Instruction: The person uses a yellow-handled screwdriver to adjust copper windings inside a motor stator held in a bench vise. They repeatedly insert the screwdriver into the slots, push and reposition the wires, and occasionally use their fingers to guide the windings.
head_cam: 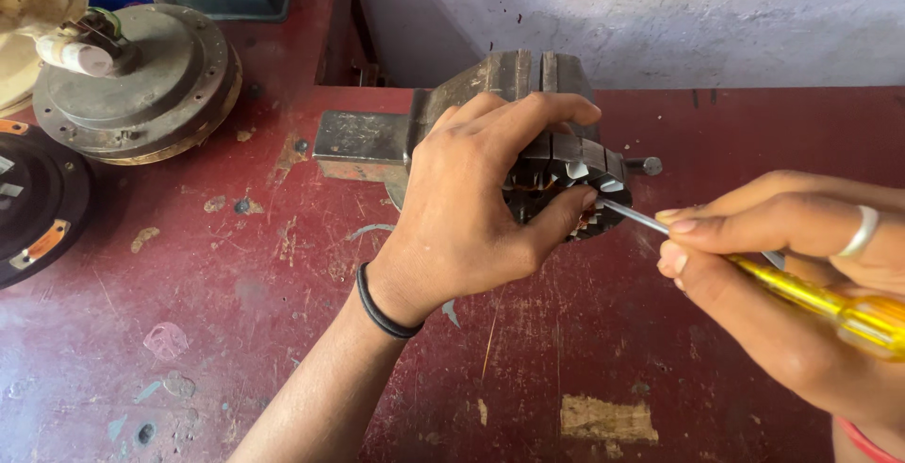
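While the left hand wrapped closed around a stator at the vise, the right hand gripped a yellow screwdriver, tip at the stator. Worn red counter, grey wall behind.

vise blocks behind; tabletop open in front.

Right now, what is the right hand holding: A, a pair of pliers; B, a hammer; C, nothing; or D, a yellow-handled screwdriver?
D: the right hand grips a yellow-handled screwdriver, its metal tip at the stator that the left hand steadies.
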